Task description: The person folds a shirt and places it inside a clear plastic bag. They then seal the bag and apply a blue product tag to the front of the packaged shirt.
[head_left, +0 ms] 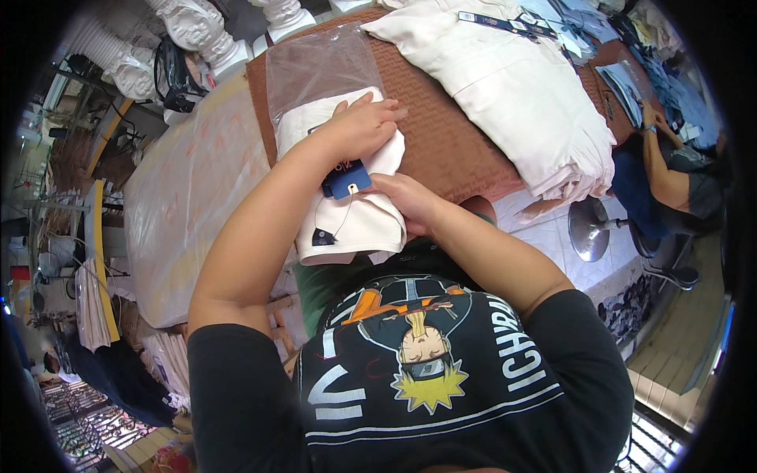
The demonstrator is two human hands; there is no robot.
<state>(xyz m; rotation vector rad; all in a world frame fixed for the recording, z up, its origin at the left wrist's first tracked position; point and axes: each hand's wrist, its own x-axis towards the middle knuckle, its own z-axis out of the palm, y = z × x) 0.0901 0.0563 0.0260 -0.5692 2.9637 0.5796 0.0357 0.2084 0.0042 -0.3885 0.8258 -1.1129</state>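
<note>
A folded cream garment (pixel 355 229), most likely trousers, lies across the near edge of the table, partly over my lap. Its far end meets a clear plastic bag (pixel 323 67); whether it is inside cannot be made out. My left hand (pixel 364 126) rests flat on the upper part of the garment, fingers stretched out. At the garment's right edge, my right hand (pixel 406 201) grips the fold, thumb beside a dark blue hang tag (pixel 347 185) and other fingers partly hidden. A small dark tag (pixel 322 238) on a string lies nearer me.
A brown textured cloth (pixel 449 130) covers the table. To the right lies a large pile of cream garments (pixel 497 87) with tags on top. A plastic-wrapped slab (pixel 197 197) stands left. At far right another person (pixel 670 173) handles blue garments (pixel 623 91). A round metal stool base (pixel 587 229) is on the floor.
</note>
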